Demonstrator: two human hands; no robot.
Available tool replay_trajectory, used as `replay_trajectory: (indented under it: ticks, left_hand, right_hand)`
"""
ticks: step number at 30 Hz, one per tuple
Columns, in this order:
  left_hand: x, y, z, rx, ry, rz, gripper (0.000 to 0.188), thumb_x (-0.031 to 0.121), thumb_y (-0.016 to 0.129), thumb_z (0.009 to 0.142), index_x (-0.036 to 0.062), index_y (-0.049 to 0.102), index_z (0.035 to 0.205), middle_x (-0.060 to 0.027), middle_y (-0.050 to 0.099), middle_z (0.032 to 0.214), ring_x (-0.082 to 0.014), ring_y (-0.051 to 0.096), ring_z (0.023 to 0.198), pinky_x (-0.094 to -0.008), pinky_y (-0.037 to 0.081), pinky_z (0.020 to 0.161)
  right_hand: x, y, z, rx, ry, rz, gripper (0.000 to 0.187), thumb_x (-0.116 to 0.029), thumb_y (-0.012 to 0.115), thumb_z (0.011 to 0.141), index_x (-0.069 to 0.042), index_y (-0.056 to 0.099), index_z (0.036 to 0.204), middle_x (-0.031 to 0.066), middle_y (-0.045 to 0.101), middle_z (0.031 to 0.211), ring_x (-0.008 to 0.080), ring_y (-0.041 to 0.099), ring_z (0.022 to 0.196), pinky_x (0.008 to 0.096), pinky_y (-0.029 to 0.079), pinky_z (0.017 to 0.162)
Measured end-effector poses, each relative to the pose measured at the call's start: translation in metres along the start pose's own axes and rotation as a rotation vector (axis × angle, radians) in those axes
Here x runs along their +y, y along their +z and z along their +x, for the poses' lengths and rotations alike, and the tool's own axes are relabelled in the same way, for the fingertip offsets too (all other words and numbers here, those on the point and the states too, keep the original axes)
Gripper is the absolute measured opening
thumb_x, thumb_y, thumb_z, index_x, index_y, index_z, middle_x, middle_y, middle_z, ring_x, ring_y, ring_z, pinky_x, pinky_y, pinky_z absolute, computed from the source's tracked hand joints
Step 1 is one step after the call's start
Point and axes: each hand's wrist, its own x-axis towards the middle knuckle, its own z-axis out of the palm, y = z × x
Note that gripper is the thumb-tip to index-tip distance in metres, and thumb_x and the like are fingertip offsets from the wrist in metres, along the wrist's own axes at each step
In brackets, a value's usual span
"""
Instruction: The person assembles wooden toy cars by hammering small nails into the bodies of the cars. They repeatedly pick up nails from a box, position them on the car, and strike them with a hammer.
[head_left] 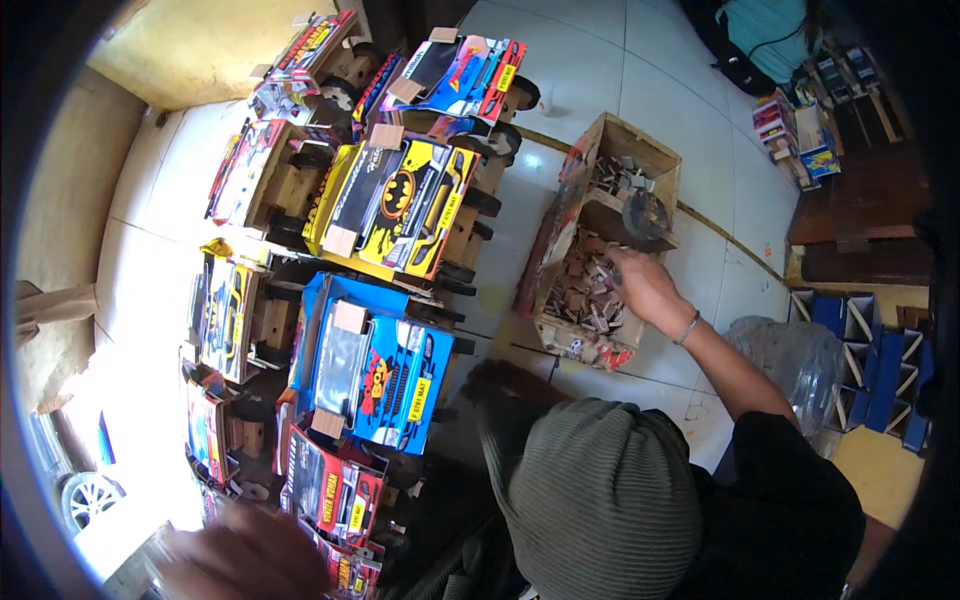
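My left hand [245, 555] is at the lower left, smeared by motion. Its fingers cannot be made out, nor whether they hold anything. Close by it are red toy trucks [330, 480] with printed sides. Beyond them stand a blue toy truck [385, 375] and a yellow-and-black toy truck [400, 200] with a bat emblem. Small brown blocks sit on their upper surfaces, and dark wheels show along their edges. My right hand is out of view. Another person's hand [640, 280], with a bracelet at the wrist, reaches into a wooden box [545, 220] of small brown pieces [585, 285].
A person's ribbed dark cap [600, 490] and black sleeve [790, 480] fill the lower middle and right. A round dark disc [647, 215] sits over the box's divider. Blue-and-white panels [880, 370] and a clear plastic bag [790, 360] stand at right on white floor tiles.
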Motion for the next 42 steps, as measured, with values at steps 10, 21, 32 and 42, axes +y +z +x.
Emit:
replay_trajectory:
  ticks: [10, 21, 32, 42]
  left_hand:
    - [-0.026, 0.091, 0.037, 0.153, 0.272, -0.350, 0.075, 0.072, 0.048, 0.094, 0.0029, 0.076, 0.105, -0.0058, 0.059, 0.095, -0.0152, 0.051, 0.073, -0.0271, 0.043, 0.063]
    - [-0.019, 0.103, 0.051, 0.253, 0.272, -0.411, 0.075, 0.072, 0.052, 0.093, 0.0008, 0.071, 0.109, -0.0077, 0.065, 0.093, -0.0152, 0.055, 0.075, -0.0262, 0.045, 0.065]
    - [-0.010, 0.097, 0.039, 0.244, 0.191, -0.309, 0.067, 0.066, 0.053, 0.095, 0.0038, 0.073, 0.106, -0.0086, 0.066, 0.096, -0.0163, 0.057, 0.076, -0.0276, 0.047, 0.066]
    - [0.010, 0.088, -0.004, 0.487, 0.097, -0.027, 0.043, 0.022, 0.067, 0.100, -0.0041, 0.057, 0.133, -0.0109, 0.064, 0.110, -0.0172, 0.063, 0.096, -0.0322, 0.052, 0.084]
  right_hand:
    - [0.002, -0.040, 0.001, -0.272, 0.312, 0.771, 0.019, -0.022, 0.068, 0.097, -0.004, 0.071, 0.104, 0.0025, 0.069, 0.083, 0.0095, 0.059, 0.067, 0.0273, 0.043, 0.050]
    - [-0.020, -0.076, -0.009, -0.542, 0.355, 1.387, 0.028, -0.024, 0.065, 0.102, -0.002, 0.063, 0.119, 0.0031, 0.060, 0.095, 0.0020, 0.042, 0.062, 0.0180, 0.028, 0.042]
    - [-0.080, -0.124, -0.015, -0.743, 0.124, 1.474, 0.023, -0.019, 0.066, 0.101, 0.000, 0.065, 0.114, 0.0070, 0.068, 0.095, 0.0013, 0.039, 0.050, 0.0180, 0.026, 0.042]
    - [-0.205, -0.197, -0.005, -0.673, -0.434, 1.245, 0.027, -0.023, 0.072, 0.097, 0.000, 0.070, 0.109, 0.0075, 0.071, 0.098, 0.0064, 0.061, 0.075, 0.0209, 0.048, 0.066]
